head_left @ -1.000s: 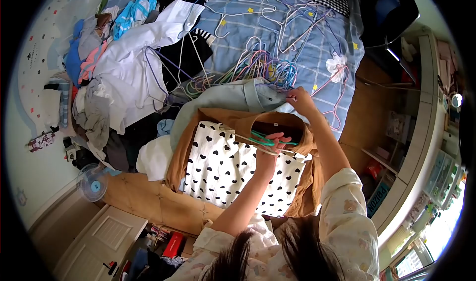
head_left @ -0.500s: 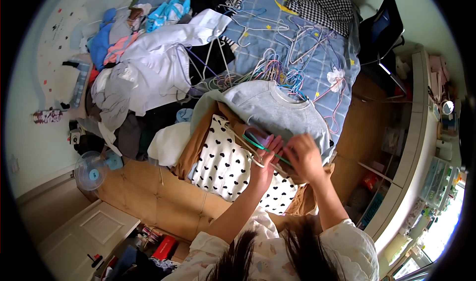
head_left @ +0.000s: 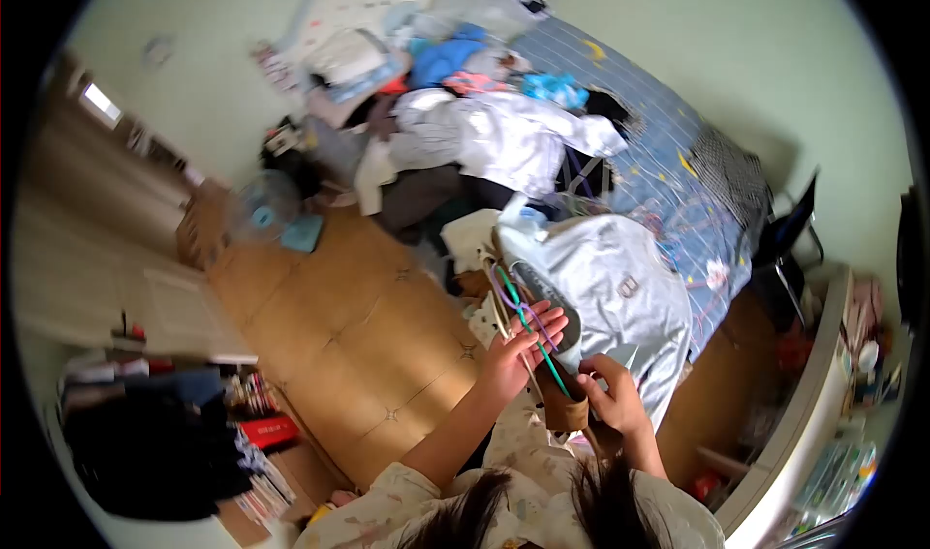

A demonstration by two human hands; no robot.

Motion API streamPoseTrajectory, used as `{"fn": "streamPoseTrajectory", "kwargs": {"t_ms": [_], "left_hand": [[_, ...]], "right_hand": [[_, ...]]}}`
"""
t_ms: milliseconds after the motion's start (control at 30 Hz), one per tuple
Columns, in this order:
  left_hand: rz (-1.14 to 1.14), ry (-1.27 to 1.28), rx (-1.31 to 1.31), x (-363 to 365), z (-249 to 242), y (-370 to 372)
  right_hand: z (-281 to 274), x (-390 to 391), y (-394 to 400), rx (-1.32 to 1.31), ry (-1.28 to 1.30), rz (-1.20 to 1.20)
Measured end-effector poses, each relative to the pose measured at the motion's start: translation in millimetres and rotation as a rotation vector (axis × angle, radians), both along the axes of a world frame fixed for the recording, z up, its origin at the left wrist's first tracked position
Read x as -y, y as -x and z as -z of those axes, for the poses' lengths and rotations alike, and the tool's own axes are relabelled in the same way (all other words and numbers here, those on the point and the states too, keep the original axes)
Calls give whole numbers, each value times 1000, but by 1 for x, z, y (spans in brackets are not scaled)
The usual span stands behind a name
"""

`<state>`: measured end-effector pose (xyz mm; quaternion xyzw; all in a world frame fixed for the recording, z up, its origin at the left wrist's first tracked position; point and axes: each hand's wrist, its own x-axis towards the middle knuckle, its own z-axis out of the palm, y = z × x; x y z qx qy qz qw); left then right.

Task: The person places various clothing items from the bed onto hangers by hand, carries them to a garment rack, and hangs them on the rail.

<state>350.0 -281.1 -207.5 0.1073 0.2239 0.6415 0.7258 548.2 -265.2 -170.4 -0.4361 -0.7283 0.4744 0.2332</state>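
Note:
My left hand (head_left: 520, 352) is palm up with its fingers partly stretched. Across its palm lie several clothes hangers, among them a green hanger (head_left: 531, 319), a purple one and a whitish one; the thumb rests over them. My right hand (head_left: 618, 401) has curled fingers beside the end of a brown garment (head_left: 567, 414); what lies between the fingertips is hidden. A light grey sweatshirt (head_left: 630, 283) with a small dark patch spreads just beyond both hands. Under my left hand a bit of white fabric with black hearts (head_left: 482, 324) shows.
A blue checked bed (head_left: 668, 186) bears a heap of clothes, a white shirt (head_left: 504, 128) and loose hangers. A fan (head_left: 262, 215) stands on the brown tiled floor (head_left: 358, 346) at left. A black chair (head_left: 783, 229) and a long pale cabinet (head_left: 790, 404) are at right.
My view has swung left, showing more floor. The grey sweatshirt now lies spread farther out, with its patch showing. My hands are farther apart, and the hangers still lie in the left one.

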Motion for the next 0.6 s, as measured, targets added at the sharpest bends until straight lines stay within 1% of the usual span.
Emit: {"fn": "streamPoseTrajectory", "kwargs": {"t_ms": [33,100,167,200,300,433,567,600], "left_hand": [[-39,-49,1,23,-9,18],[-143,-121,32,72,-22,56],[-255,-179,37,124,-39,91],[-310,-199,22,153,-54,108],[-480,-247,-36,237,-80,150],[-760,-309,-95,334,-105,187],[-1002,-355,-209,405,-129,208],[-1058,-368,-241,420,-135,212]], "right_hand": [[-7,19,19,-61,22,-36],[-23,55,59,-92,172,-123],[-26,89,98,-207,332,-275],[-28,107,117,-281,453,-348],[-25,158,180,-379,521,-603],[-47,214,256,-332,515,-879],[-78,245,327,-202,354,-1236],[-90,255,344,-220,272,-1327]]}}
